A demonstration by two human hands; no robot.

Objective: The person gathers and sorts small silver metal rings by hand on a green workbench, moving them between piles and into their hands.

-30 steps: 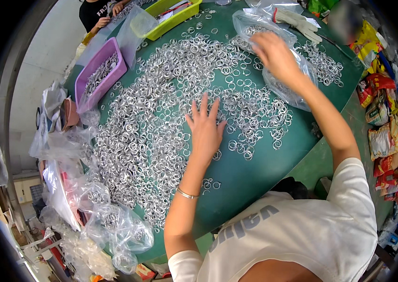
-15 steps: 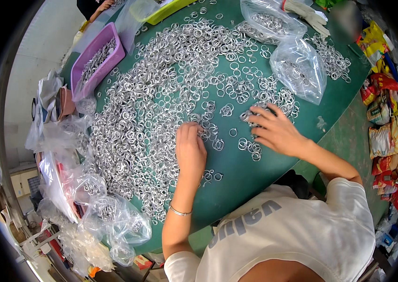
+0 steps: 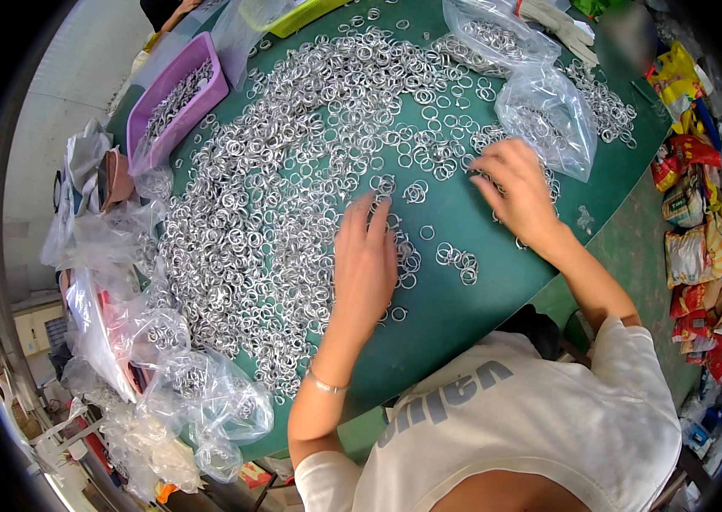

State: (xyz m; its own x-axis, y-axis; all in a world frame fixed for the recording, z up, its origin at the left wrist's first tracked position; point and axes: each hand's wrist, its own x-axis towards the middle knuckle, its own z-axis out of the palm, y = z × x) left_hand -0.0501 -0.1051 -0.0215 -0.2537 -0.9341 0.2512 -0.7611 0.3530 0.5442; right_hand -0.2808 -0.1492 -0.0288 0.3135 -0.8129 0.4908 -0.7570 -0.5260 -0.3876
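A wide heap of small silver metal rings point(image 3: 293, 154) covers a green table point(image 3: 463, 316). My left hand point(image 3: 365, 260) lies flat on the rings near the middle, fingers spread and pointing away from me. My right hand point(image 3: 519, 192) rests palm down on rings further right, fingertips at the heap's edge, just below a clear plastic bag of rings point(image 3: 549, 115). A few loose rings point(image 3: 459, 260) lie on bare green between the two hands. Neither hand visibly grips anything.
A purple tray point(image 3: 173, 98) with rings stands at the far left, a yellow-green tray point(image 3: 293, 13) at the back. Crumpled clear bags point(image 3: 199, 392) crowd the table's left edge. Colourful packets point(image 3: 698, 239) are stacked beyond the right edge.
My right hand drew back from the far bag toward me, then shifted out to the right again. My left hand slid slightly nearer over the rings.
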